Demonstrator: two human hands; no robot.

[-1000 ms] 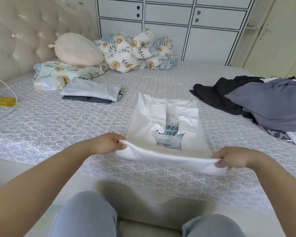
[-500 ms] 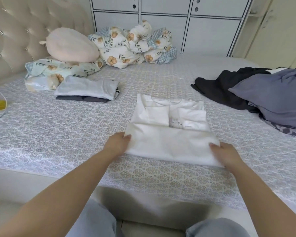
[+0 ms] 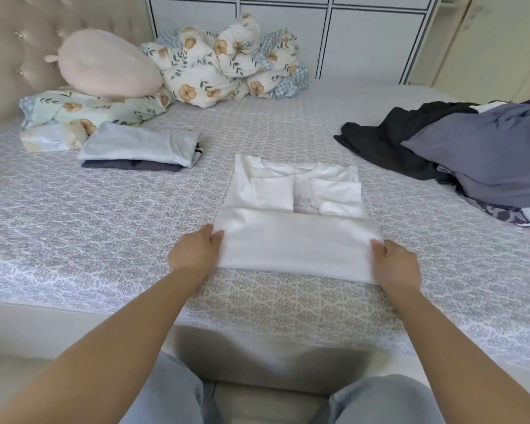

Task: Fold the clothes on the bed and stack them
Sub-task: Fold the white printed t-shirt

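A white T-shirt [image 3: 294, 237] lies on the bed [image 3: 104, 228] in front of me, sleeves folded in and its lower part folded up over the middle. My left hand [image 3: 195, 252] pinches the left end of that fold, thumb on top. At the right end of the fold my right hand [image 3: 397, 264] pinches the cloth the same way. A stack of two folded garments [image 3: 138, 148], light blue-grey over dark grey, sits to the left. An unfolded heap of black and grey-blue clothes [image 3: 471, 148] lies at the right.
A pink round cushion [image 3: 104, 64], a floral pillow [image 3: 83, 113] and a bunched floral duvet [image 3: 227, 65] crowd the head of the bed. White cupboards [image 3: 334, 35] stand behind. The bed's front edge runs just before my knees.
The hem that both hands held up near the bed's edge has been carried forward and laid over the shirt's middle, covering the print. Both hands still hold the fold's ends.
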